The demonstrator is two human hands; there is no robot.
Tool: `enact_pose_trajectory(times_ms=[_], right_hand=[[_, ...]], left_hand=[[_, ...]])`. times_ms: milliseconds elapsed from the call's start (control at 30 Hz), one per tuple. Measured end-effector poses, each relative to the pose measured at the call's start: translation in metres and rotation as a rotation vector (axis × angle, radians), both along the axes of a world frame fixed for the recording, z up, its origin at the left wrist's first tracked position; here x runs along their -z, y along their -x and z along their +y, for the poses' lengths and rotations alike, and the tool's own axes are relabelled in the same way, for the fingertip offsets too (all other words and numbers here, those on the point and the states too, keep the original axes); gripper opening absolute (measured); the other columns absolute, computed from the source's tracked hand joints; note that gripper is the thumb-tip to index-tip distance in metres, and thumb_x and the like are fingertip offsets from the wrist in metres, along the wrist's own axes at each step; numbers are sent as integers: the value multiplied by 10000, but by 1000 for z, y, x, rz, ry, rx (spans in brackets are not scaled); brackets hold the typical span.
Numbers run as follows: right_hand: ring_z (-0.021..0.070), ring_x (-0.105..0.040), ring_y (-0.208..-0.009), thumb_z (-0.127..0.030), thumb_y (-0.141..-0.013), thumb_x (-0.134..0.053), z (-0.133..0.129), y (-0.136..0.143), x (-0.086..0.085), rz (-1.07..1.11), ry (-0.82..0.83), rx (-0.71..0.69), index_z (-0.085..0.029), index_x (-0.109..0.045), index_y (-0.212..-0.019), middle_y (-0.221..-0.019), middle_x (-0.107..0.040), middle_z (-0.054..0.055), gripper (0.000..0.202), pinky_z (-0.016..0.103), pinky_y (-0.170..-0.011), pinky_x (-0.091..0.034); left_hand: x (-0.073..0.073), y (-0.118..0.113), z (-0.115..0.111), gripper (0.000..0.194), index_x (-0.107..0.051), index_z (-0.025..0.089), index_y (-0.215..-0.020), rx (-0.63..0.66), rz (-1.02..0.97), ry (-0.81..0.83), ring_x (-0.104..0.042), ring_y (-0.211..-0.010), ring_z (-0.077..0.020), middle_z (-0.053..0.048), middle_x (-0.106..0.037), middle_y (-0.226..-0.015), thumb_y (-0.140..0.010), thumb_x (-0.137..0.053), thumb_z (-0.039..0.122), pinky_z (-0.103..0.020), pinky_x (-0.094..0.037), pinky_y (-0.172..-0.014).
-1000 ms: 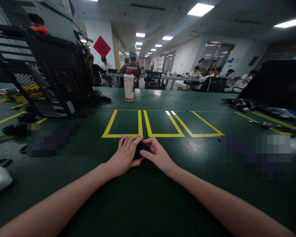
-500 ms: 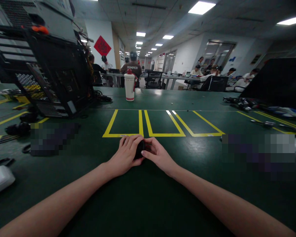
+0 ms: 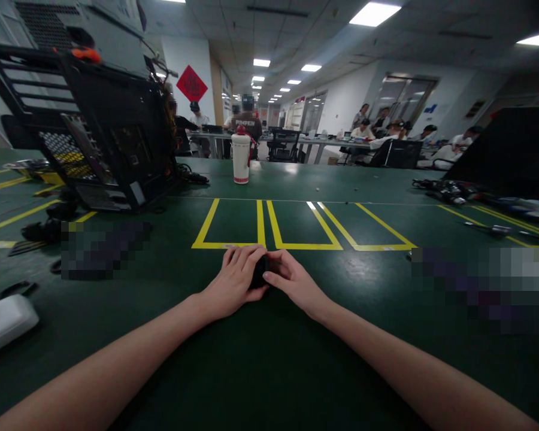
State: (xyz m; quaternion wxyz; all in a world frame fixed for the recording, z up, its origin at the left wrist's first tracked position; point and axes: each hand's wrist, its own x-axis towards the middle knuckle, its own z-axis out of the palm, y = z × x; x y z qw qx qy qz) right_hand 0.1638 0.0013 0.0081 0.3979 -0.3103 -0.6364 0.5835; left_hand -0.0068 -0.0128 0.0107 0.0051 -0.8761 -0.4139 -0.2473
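Between my two hands is a small black rounded object [image 3: 260, 273], mostly covered, so its kind does not show. My left hand [image 3: 237, 275] is curled over it from the left, thumb toward me and fingers on top. From the right, the fingers and thumb of my right hand [image 3: 293, 279] close on its edge. Both hands are low over the green table [image 3: 269, 359], just in front of the yellow tape rectangles [image 3: 305, 246].
At the left stands an open black computer case [image 3: 112, 137] with cables. A white tumbler [image 3: 241, 158] is at the far side. A white case [image 3: 9, 323] lies front left. Cables and tools [image 3: 496, 230] are at the right. People sit at tables beyond.
The whole scene has shifted slightly right in view. Both hands keep the same hold on the black object.
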Motion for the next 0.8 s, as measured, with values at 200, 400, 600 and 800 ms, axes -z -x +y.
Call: enact_pose_trajectory(times_ms=[200, 400, 600, 800], right_hand=[[157, -532, -990, -226, -748, -561, -2, 1, 1, 35, -42, 26, -231, -501, -921, -1000, -541, 6, 184, 342, -874, -436], [165, -519, -1011, -241, -747, -560, 4, 2, 0, -34, -6, 72, -227, -502, -1012, -1048, -538, 25, 271, 369, -919, -404], [159, -516, -1014, -196, -709, -601, 1, -2, -2, -18, -12, -46, -223, -478, -986, -1023, -531, 16, 304, 360, -913, -413], [150, -533, -969, -242, -754, -552, -1, 1, 2, -8, -92, 37, -226, -492, -921, -981, -532, 4, 178, 338, -875, -433]], left_hand=[[1, 0, 1, 621, -212, 176, -1261, 3, -5, 3, -357, -1140, -248, -110, -376, -1239, -757, -554, 295, -450, -235, -978], [4, 0, 3, 615, -224, 182, -1252, -1, -21, -7, -369, -1129, -253, -108, -393, -1221, -748, -559, 286, -461, -244, -970], [-2, 0, -1, 604, -217, 184, -1254, 7, -3, 8, -371, -1131, -254, -110, -389, -1231, -755, -550, 254, -466, -236, -977], [0, -1, 1, 604, -221, 178, -1249, 2, -11, 1, -369, -1128, -257, -115, -392, -1220, -755, -557, 267, -466, -235, -976]])
